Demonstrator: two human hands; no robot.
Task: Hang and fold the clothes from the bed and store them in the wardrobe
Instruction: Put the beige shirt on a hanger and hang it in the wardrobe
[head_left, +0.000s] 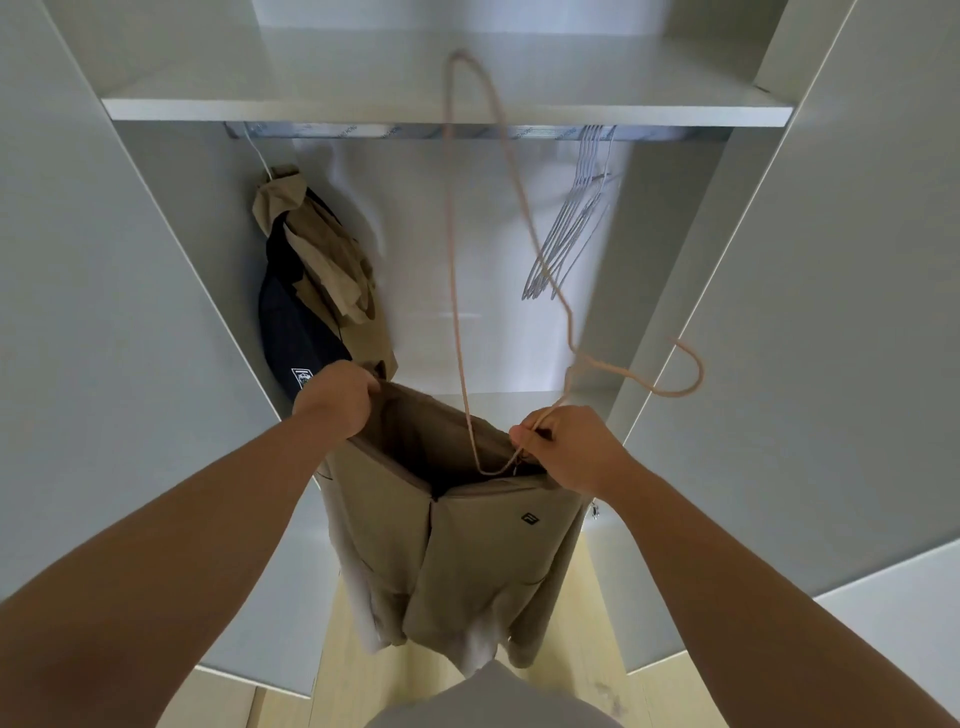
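1. The wardrobe's left door (104, 312) stands open.
2. Inside, at the left end of the rail (374, 131), 2 garments hang together: a tan one (332, 270) over a dark navy one (296, 332).
3. The left grip (335, 397) is clamped on the left edge of the khaki top (483, 561), fingers curled round its opening.
4. The khaki top is held up in front of the wardrobe, above the pale wooden floor (582, 623). Its neck is spread wide between both hands, the dark lining shows, a centre seam runs down the front, and a small dark logo (529, 518) sits on the chest.
5. A pink wire hanger (700, 370) has 1 corner dipped into the opening.
6. The right grip (571, 447) pinches the hanger and the top's right edge.
7. Grey empty hangers (566, 228) hang bunched on the rail's right part, under the shelf (447, 110).
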